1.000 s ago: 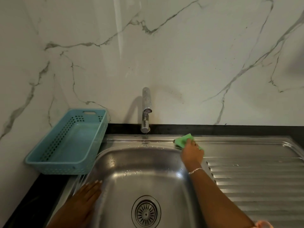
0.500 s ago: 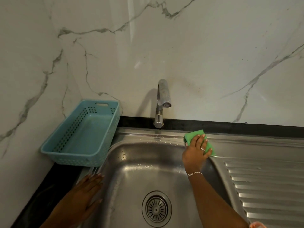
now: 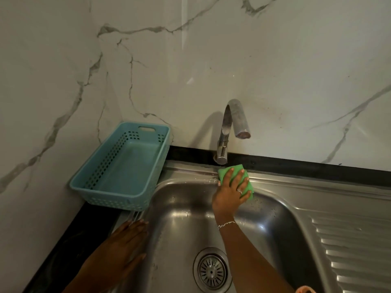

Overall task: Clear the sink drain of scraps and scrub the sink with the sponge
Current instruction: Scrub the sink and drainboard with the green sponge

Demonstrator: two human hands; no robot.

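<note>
While the right hand [image 3: 229,192] presses the sponge [image 3: 234,178] flat under spread fingers at the sink [image 3: 275,210] back rim, just below the tap [image 3: 229,132]: scrub with firm, overlapping strokes. Left hand [image 3: 124,248], open, braced on left rim. Drain [image 3: 212,271] apparently clear.

Marble corner, dim light.
White grey-veined wall panels [image 3: 275,70], black countertop [image 3: 63,250], teal perforated basket [image 3: 118,199] in corner.
</note>
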